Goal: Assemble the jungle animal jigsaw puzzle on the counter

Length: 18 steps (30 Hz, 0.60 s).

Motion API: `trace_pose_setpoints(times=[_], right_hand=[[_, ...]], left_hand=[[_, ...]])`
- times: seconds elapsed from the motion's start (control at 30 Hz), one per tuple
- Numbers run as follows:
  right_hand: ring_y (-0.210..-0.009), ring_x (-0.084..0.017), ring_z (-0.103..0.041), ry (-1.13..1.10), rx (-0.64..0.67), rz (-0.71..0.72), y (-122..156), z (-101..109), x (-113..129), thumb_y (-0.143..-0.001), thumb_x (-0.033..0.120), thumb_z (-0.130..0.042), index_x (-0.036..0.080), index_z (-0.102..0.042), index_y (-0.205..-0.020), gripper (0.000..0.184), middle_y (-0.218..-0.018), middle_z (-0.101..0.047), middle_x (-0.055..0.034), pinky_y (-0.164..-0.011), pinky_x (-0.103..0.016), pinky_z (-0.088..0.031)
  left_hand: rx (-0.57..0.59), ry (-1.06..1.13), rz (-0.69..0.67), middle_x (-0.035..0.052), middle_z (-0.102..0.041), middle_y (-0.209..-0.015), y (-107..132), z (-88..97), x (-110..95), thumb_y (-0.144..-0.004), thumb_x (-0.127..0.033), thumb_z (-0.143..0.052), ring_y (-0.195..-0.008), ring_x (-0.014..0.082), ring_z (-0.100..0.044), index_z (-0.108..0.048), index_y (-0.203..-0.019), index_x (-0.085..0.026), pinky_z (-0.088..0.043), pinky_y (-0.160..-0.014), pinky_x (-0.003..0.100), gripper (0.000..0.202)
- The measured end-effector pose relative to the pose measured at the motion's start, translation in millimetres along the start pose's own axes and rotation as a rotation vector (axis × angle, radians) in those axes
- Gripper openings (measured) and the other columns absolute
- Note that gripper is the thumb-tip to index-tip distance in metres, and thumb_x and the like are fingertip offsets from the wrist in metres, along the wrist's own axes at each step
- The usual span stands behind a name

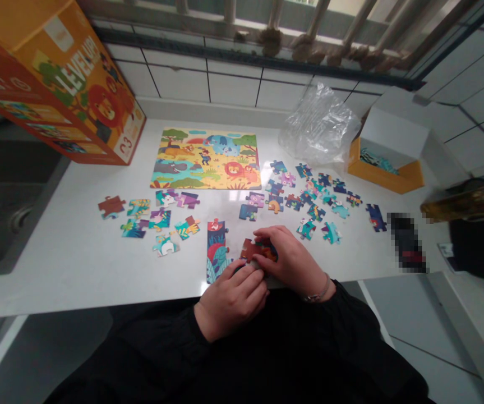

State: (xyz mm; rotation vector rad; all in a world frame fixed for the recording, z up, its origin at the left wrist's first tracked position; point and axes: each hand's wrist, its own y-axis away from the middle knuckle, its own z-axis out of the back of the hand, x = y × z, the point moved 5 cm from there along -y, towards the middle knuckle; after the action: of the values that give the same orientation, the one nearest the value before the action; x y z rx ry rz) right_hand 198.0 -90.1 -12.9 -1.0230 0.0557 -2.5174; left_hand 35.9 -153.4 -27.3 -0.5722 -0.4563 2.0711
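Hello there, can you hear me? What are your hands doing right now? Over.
Left hand and right hand both on jigsaw pieces. Near the edge of the white counter. Strip of joined pieces just beside them. Nothing blocking.

The left hand (230, 302) and right hand (291, 261) sit close together at lower centre of the frame, fingers (272, 237) curled downward. A thin bracelet (318, 291) circles the right wrist; black sleeves (157, 353) cover the forearms.

The puzzle (206, 159) is bright yellow, green and blue with cartoon animals, the box (56, 84) orange with a red lion, the loose pieces (331, 233) teal, purple and orange, the sleeves (267, 348) black
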Motion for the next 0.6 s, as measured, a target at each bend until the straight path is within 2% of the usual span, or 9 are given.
trace_pose_setpoints(times=[0.17,0.33,0.47,0.6], right_hand=[[-0.112,-0.03,-0.07,0.025,-0.04,-0.026,4.4,3.7,-4.5,-0.096,0.015,-0.075,0.025,-0.064,-0.133,0.04,-0.112,-0.075,-0.0089,-0.101,-0.051,-0.062],[-0.12,-0.033,-0.069,0.039,0.02,-0.009,4.9,3.8,-2.9,-0.089,0.017,-0.086,0.026,-0.064,-0.137,0.053,-0.124,-0.075,-0.0104,-0.106,-0.054,-0.06],[-0.121,-0.033,-0.069,0.055,0.033,0.001,3.8,2.6,-0.3,-0.088,0.013,-0.086,0.026,-0.066,-0.135,0.052,-0.125,-0.076,-0.0105,-0.107,-0.054,-0.06],[-0.116,-0.031,-0.071,0.045,0.013,0.041,4.7,1.7,2.9,-0.095,0.016,-0.081,0.026,-0.067,-0.131,0.04,-0.12,-0.077,-0.0096,-0.103,-0.051,-0.061]], left_hand=[[0.006,0.002,-0.006,0.0051,-0.08,-0.111,0.1,-0.4,-0.2,-0.102,-0.024,-0.072,-0.103,0.0224,-0.073,-0.074,-0.103,-0.019,-0.053,-0.111,0.044,0.005],[0.021,-0.009,-0.002,0.0056,-0.08,-0.112,0.3,-0.7,-0.4,-0.103,-0.024,-0.071,-0.106,0.0231,-0.073,-0.074,-0.104,-0.019,-0.053,-0.111,0.044,0.006],[0.024,-0.007,-0.002,0.006,-0.081,-0.114,1.8,-1.9,-0.5,-0.103,-0.025,-0.071,-0.106,0.0228,-0.073,-0.074,-0.104,-0.019,-0.053,-0.111,0.043,0.007],[0.037,-0.001,-0.001,0.0067,-0.081,-0.116,3.5,-4.3,-0.1,-0.103,-0.025,-0.072,-0.11,0.0236,-0.074,-0.075,-0.105,-0.019,-0.053,-0.111,0.044,0.007]])
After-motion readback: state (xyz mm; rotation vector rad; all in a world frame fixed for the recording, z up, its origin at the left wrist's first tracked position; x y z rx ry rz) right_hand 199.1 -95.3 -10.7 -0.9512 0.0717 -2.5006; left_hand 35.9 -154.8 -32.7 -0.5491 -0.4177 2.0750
